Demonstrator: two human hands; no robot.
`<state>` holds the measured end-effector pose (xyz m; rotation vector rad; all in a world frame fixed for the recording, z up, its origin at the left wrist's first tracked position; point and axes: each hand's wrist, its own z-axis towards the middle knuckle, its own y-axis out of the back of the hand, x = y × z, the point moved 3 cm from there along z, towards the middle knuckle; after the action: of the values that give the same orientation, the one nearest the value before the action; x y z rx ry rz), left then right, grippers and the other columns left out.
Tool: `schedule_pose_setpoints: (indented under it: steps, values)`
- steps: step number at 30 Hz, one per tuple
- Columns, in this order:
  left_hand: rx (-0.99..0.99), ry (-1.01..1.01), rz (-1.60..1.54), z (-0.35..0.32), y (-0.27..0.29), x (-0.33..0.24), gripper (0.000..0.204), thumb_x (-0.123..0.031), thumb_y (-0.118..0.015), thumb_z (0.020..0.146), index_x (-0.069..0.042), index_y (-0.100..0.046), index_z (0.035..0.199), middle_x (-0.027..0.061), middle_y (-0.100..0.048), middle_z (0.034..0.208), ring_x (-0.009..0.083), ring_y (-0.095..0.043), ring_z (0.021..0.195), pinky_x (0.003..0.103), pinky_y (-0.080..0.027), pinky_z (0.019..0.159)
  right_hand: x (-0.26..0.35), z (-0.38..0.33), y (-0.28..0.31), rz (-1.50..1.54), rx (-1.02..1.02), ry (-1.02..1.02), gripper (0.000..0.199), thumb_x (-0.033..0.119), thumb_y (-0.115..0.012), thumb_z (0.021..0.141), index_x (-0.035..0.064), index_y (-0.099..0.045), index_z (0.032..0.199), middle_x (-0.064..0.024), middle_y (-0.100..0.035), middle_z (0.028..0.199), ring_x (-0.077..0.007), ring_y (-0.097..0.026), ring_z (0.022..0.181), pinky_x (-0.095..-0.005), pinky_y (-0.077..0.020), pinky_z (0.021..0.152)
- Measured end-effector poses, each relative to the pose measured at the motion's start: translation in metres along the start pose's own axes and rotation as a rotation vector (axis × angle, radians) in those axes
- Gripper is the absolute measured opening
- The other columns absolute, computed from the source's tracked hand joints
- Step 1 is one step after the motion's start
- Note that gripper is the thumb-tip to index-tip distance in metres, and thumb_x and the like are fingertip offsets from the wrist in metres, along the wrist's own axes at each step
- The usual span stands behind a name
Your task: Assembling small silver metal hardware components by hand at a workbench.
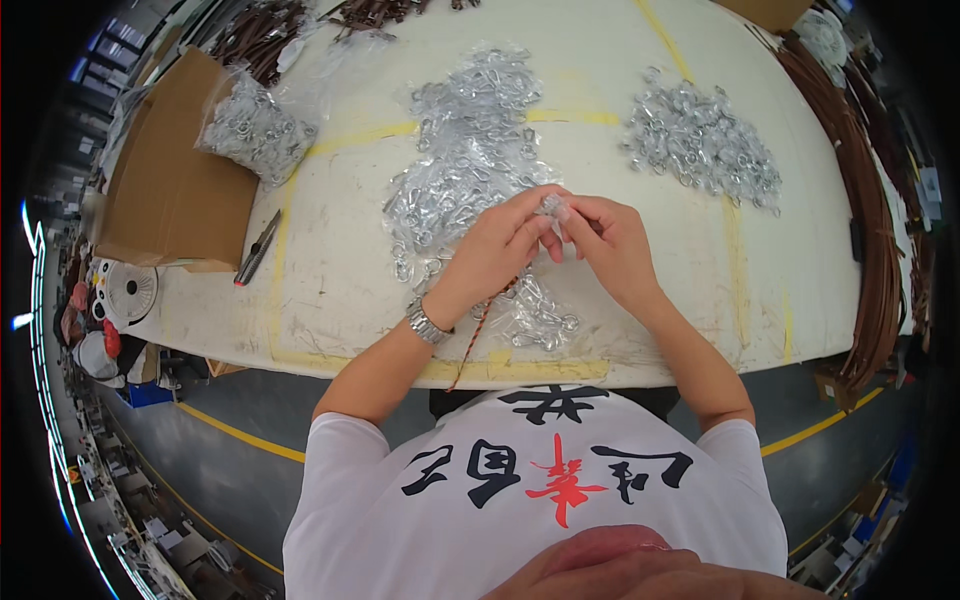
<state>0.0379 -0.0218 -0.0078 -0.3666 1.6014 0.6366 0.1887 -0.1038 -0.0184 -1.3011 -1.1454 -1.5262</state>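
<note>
My left hand point(497, 240), with a metal watch at its wrist, pinches a small plastic-wrapped metal clasp point(551, 205) between its fingertips. Fingers of my right hand point(612, 245) close on the same clasp from the other side. Its exact shape is mostly hidden by the fingers. Just beyond and left of my hands lies a long heap of silver clasps in clear plastic point(465, 150). A few more wrapped clasps point(540, 315) lie below my hands, near the table's front edge. Farther right sits a separate pile of silver metal clasps point(700, 140).
A cardboard box point(170, 170) stands at the left with a clear bag of metal parts point(255, 130) against it. Beside it lies a utility knife point(258, 248). Brown straps point(840, 150) hang over the table's right edge. Yellow tape crosses the white tabletop point(350, 240).
</note>
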Motion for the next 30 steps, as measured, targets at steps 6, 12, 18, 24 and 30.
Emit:
schedule_pose_setpoints:
  steps: [6, 12, 18, 24, 30]
  values:
    - [-0.212, -0.265, 0.254, -0.003, -0.001, 0.01, 0.025, 0.0, -0.046, 0.104, -0.001, -0.062, 0.122, 0.0111, -0.071, 0.08, 0.0214, -0.073, 0.075, 0.035, -0.056, 0.07, 0.014, -0.008, -0.009, -0.104, -0.03, 0.062, 0.018, 0.01, -0.063, 0.103, -0.0029, -0.076, 0.105, -0.0057, -0.071, 0.078, -0.0102, -0.06, 0.068, -0.0272, -0.0476, 0.064]
    - [-0.156, -0.208, 0.184, -0.005, -0.003, 0.016, 0.023, -0.005, -0.049, 0.106, -0.001, -0.065, 0.122, 0.0093, -0.07, 0.075, 0.0201, -0.07, 0.071, 0.034, -0.054, 0.069, -0.002, -0.011, -0.002, -0.224, -0.068, 0.136, 0.018, 0.009, -0.064, 0.104, -0.0046, -0.075, 0.108, -0.0018, -0.067, 0.078, -0.0055, -0.054, 0.062, -0.0227, -0.0427, 0.055]
    - [-0.221, -0.096, 0.078, -0.01, 0.016, 0.007, 0.025, -0.018, -0.054, 0.107, -0.003, -0.073, 0.114, 0.0028, -0.069, 0.072, 0.0091, -0.057, 0.061, 0.029, -0.047, 0.059, 0.033, 0.01, 0.047, -0.693, -0.264, 0.163, 0.016, 0.007, -0.067, 0.099, -0.0032, -0.073, 0.109, -0.0148, -0.071, 0.083, -0.0241, -0.067, 0.07, -0.0357, -0.054, 0.069]
    - [-0.198, -0.065, -0.075, -0.005, 0.018, -0.004, 0.027, -0.02, -0.052, 0.11, -0.005, -0.075, 0.111, -0.0019, -0.058, 0.065, 0.0055, -0.05, 0.057, 0.025, -0.042, 0.055, 0.024, 0.042, 0.067, -1.245, -0.304, 0.566, 0.032, 0.002, -0.072, 0.088, 0.0042, -0.071, 0.12, -0.0156, -0.07, 0.119, -0.0363, -0.067, 0.109, -0.045, -0.0556, 0.089]
    - [-0.153, -0.07, -0.147, -0.006, 0.01, -0.007, 0.027, -0.021, -0.051, 0.111, -0.004, -0.072, 0.11, -0.0024, -0.054, 0.062, 0.0051, -0.049, 0.055, 0.024, -0.042, 0.053, -0.014, 0.13, 0.008, -1.065, -0.011, 0.518, 0.026, 0.013, -0.073, 0.089, 0.0055, -0.072, 0.114, -0.0136, -0.07, 0.109, -0.0346, -0.067, 0.102, -0.0452, -0.057, 0.085]
